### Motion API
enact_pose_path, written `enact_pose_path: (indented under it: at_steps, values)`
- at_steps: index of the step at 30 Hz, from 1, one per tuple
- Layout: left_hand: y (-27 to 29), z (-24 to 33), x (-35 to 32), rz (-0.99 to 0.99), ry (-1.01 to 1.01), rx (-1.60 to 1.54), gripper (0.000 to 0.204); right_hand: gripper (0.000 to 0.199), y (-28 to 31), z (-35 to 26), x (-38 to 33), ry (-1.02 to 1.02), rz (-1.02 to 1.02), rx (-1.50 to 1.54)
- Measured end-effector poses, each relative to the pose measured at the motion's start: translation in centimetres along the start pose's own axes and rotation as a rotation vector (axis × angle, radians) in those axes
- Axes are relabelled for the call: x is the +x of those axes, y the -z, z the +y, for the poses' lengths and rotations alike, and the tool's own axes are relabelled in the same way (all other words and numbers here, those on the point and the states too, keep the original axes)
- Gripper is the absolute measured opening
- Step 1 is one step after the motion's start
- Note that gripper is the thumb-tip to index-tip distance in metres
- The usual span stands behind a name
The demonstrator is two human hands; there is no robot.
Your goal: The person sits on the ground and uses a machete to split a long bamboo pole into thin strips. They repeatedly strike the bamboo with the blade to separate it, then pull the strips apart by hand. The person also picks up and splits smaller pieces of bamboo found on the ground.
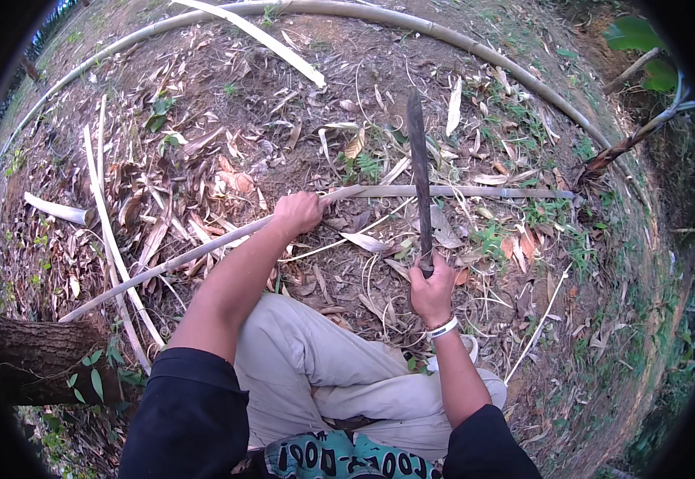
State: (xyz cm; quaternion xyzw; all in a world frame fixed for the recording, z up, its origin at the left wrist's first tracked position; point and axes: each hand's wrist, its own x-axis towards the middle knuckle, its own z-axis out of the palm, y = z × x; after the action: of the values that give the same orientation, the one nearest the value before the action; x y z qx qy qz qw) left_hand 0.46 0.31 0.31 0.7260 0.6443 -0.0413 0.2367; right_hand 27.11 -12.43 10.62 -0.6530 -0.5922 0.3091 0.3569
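While a brown trunk (40,359) is being cut off by the left rim, the left hand (298,212) is curling partly hidden fingers around a long strip (379,191) spanning the leaf litter (184,164); the right hand (432,289) is tightly enclosing the mostly covered handle (426,270) of a dark blade (419,160) crossing the strip, contact unclear.

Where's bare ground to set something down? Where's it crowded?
Barest patch: soil between the curved pole, the machete tip and the pale split piece, with a few leaves. Crowded: left of the left hand, where strips lie over leaf litter near the trunk.
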Motion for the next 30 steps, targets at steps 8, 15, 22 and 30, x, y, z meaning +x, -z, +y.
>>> enact_pose_path:
  at_steps: [8,15,22,30]
  values:
    - [0.7,1.2,0.3,-0.050,0.007,0.024,0.054,0.027,-2.6,8.2,0.7,-0.092,-0.254,-0.366]
    - [-0.4,-0.4,-0.1,-0.037,-0.022,0.044,0.060,0.026,-0.8,2.0,1.3,0.004,-0.009,0.038]
    - [-0.1,-0.3,0.7,-0.008,-0.035,0.081,0.060,0.029,-0.8,6.1,2.0,-0.224,-0.307,-0.478]
    - [-0.5,0.1,0.5,-0.051,-0.006,0.094,0.062,0.019,-0.6,4.0,1.3,0.024,-0.035,-0.030]
